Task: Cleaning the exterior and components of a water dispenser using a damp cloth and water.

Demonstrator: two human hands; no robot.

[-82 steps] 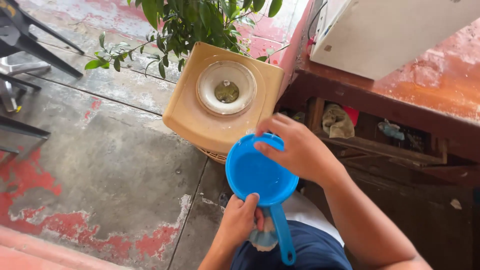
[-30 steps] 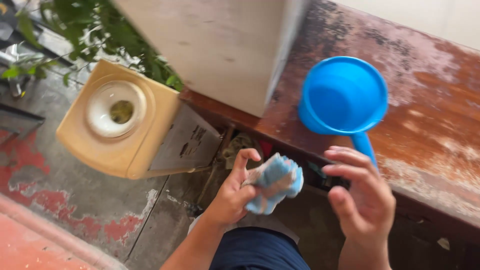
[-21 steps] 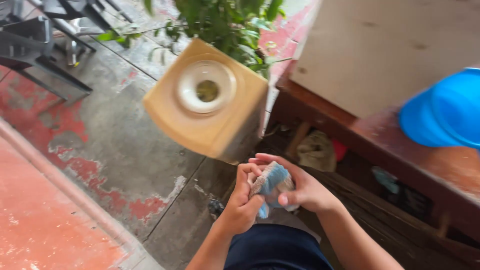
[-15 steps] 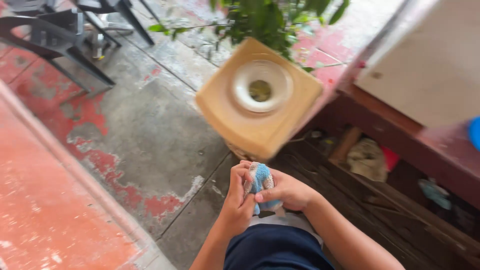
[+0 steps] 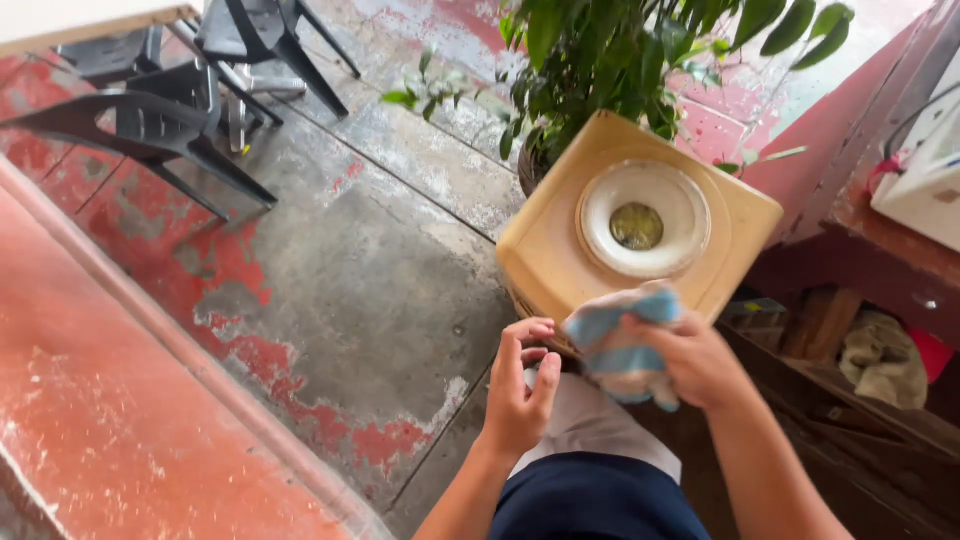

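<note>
Half a second ago both hands gripped the crumpled blue-and-white cloth [image 5: 622, 345]; now the left hand [image 5: 520, 388] has let go, fingers loosely curled and empty, just beside it. Bare worn concrete floor [image 5: 330, 290] lies open to its left. The right hand [image 5: 690, 360] grips the cloth alone, bunched, at the near edge of the beige square-topped plastic water dispenser [image 5: 560, 250].

At twelve o'clock I see a leafy green potted plant [image 5: 620, 60]. Just below it stands a beige plastic water dispenser base [image 5: 640, 235] with a round white socket. Black plastic chairs [image 5: 170, 110] sit at ten o'clock on the worn red-and-grey concrete floor [image 5: 330, 290]. A dark red wooden bench [image 5: 860, 250] runs along three o'clock.
</note>
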